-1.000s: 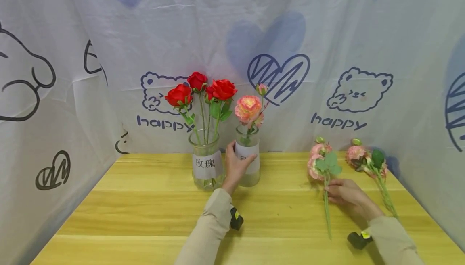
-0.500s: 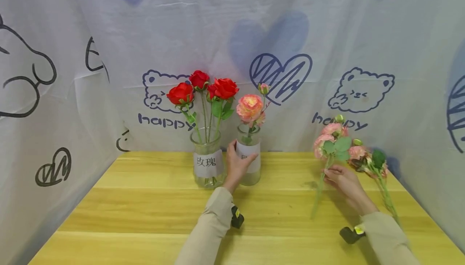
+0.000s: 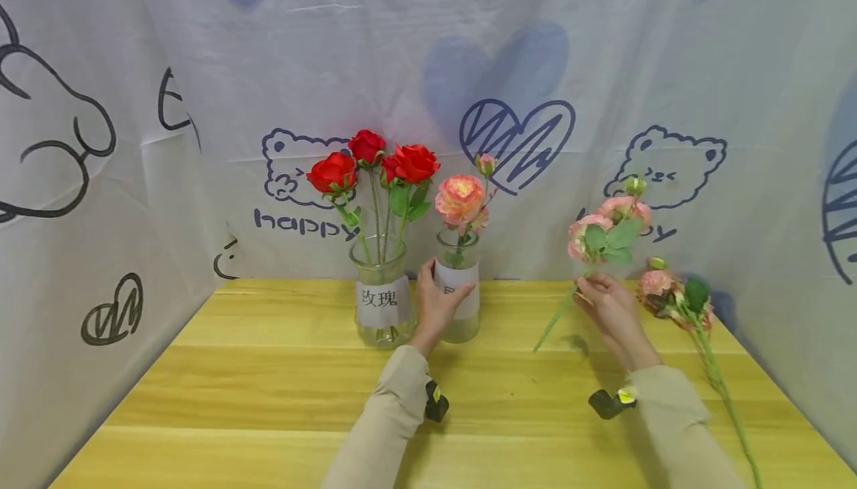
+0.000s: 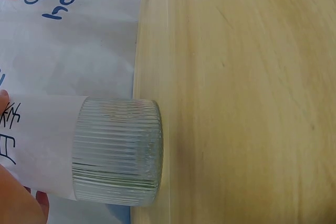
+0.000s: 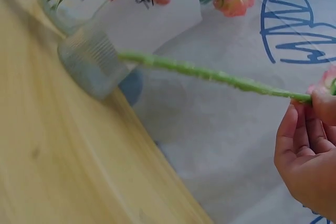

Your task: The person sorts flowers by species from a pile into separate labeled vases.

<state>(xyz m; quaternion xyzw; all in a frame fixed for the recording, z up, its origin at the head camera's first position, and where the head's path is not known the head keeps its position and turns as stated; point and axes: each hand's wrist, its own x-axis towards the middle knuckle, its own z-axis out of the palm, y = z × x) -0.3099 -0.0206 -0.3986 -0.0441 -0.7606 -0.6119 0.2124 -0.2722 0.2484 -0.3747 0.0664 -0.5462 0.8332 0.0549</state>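
Observation:
In the head view my left hand (image 3: 438, 314) grips a glass vase (image 3: 463, 327) around its white paper label, thumb across the front. An orange-pink flower (image 3: 460, 199) with a bud stands in that vase. Up close in the left wrist view, the ribbed base of the vase (image 4: 118, 150) rests on the table. My right hand (image 3: 612, 314) pinches the stem of a pink flower spray (image 3: 624, 210) off to the right, above the table. The right wrist view shows its green stem (image 5: 210, 74) held between thumb and fingers, lower end pointing toward the vase.
Left of the held vase stands another glass vase (image 3: 380, 333) with several red roses (image 3: 413, 164) and a label. More pink flowers (image 3: 659, 288) lie at the table's right side, one long stem reaching the front. A printed white cloth (image 3: 402, 65) encloses the back and sides.
My right hand has lifted the pink flower spray off the table and moved it up and to the left, its stem swinging toward the vases. My left hand stays on the vase.

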